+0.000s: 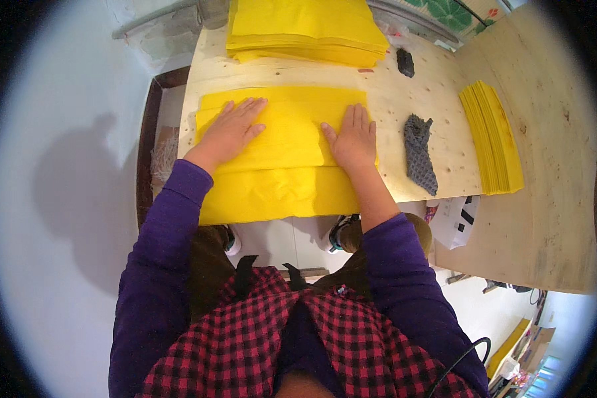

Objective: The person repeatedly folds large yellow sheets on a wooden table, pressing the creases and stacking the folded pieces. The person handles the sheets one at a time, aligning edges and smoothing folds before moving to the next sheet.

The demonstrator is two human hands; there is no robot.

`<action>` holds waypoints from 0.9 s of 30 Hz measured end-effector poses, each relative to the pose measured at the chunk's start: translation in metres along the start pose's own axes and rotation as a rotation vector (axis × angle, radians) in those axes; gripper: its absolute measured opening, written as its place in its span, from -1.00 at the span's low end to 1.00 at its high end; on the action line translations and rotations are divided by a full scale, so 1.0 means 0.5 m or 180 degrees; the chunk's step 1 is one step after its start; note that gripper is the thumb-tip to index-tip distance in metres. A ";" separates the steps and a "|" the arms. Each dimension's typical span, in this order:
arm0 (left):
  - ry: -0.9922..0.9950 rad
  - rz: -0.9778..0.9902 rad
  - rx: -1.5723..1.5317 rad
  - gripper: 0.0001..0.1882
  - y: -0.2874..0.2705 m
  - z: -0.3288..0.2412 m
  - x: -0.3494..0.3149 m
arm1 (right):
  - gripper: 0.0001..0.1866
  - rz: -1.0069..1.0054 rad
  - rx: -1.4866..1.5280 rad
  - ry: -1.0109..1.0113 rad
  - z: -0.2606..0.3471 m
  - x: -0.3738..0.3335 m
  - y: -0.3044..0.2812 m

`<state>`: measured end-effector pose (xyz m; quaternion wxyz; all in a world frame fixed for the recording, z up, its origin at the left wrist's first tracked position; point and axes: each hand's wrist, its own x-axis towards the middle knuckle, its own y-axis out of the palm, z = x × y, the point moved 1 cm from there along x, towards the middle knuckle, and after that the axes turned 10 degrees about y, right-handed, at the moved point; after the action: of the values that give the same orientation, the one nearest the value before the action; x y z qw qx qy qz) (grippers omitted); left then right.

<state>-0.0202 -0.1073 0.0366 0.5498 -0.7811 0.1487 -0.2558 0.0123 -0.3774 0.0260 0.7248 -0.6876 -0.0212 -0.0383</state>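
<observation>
Head: yellow cloth [292,136] partly hidden beneath hands [229,134] [355,142]

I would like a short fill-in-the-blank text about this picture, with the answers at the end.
The left hand and the right hand rest palm ____ on yellow fabric.
Both sleeves are coloured ____.
The grey textured piece lies to the ____ of the right hand.

Missing words: down; purple; right.
</observation>
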 end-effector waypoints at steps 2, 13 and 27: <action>-0.0144 0.0069 0.0228 -0.42 0.001 -0.033 0.014 | -0.10 0.0016 0.0012 0.0062 0.002 -0.002 -0.001; -0.0911 0.0071 -0.0022 -0.33 0.087 -0.190 0.167 | -0.18 -0.0051 0.0012 -0.0009 -0.005 0.001 0.013; -0.1940 -0.0108 0.0740 -0.30 0.027 -0.045 -0.026 | -0.17 0.0052 -0.0034 -0.0019 -0.004 0.006 0.000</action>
<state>-0.0428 -0.1229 0.0271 0.6502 -0.7561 -0.0660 -0.0346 0.0153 -0.3797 0.0259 0.7213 -0.6917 -0.0175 -0.0304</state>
